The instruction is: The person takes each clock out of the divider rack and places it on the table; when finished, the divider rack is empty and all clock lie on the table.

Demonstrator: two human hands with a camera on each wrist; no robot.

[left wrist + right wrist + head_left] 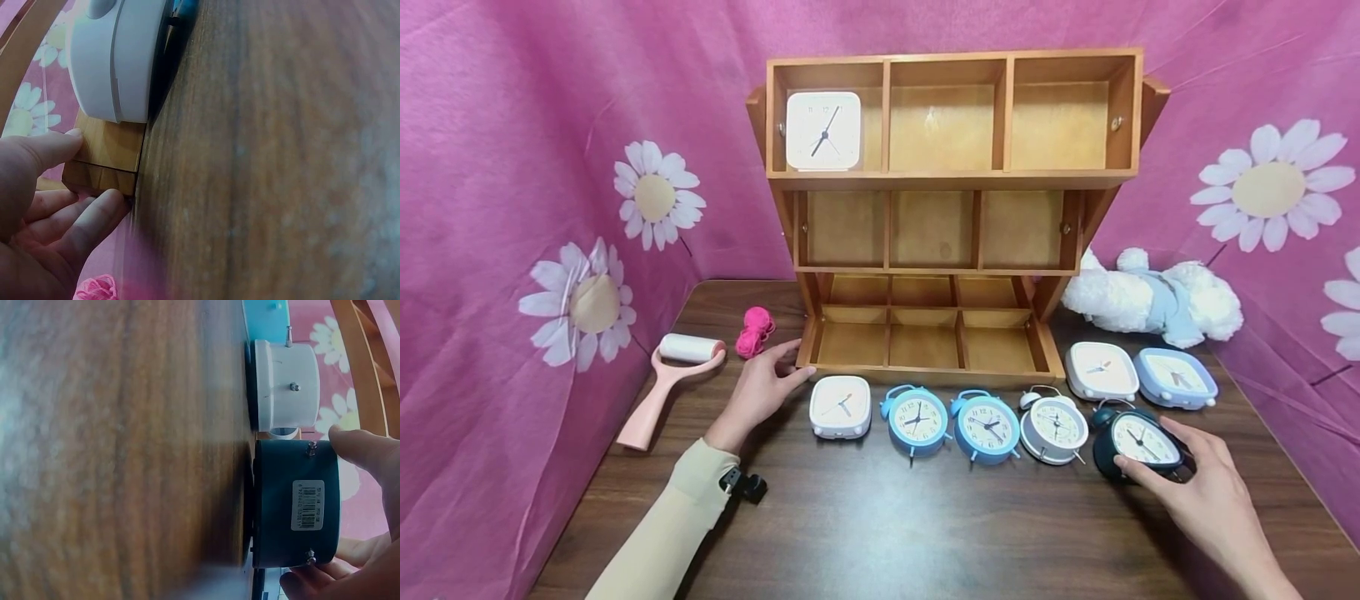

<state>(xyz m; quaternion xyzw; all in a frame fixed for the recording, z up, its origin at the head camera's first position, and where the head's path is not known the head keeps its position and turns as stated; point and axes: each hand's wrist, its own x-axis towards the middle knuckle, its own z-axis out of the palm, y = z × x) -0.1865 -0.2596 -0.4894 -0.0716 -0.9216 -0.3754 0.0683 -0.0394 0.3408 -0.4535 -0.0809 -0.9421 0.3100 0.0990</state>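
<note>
My left hand (pixel 758 390) pinches the front left corner of the wooden cubby shelf (pixel 925 377), thumb on one face and fingers on the other in the left wrist view. Right beside that corner is a square white alarm clock (pixel 840 407). My right hand (pixel 1206 483) holds a dark green twin-bell alarm clock (pixel 1142 439) between thumb and fingers. That clock's side, with a barcode label (pixel 308 505) and small metal feet, faces the right wrist camera. To its left are a white twin-bell clock (pixel 1055 428) and two blue ones (pixel 987 427).
Another square white clock (pixel 823 132) occupies the top left cubby. Behind my right hand are a white clock (pixel 1102 372), a light blue clock (pixel 1176 378) and a white plush toy (pixel 1157 298). Pink yarn (pixel 755 332) and a pink lint roller (pixel 658 400) lie at left.
</note>
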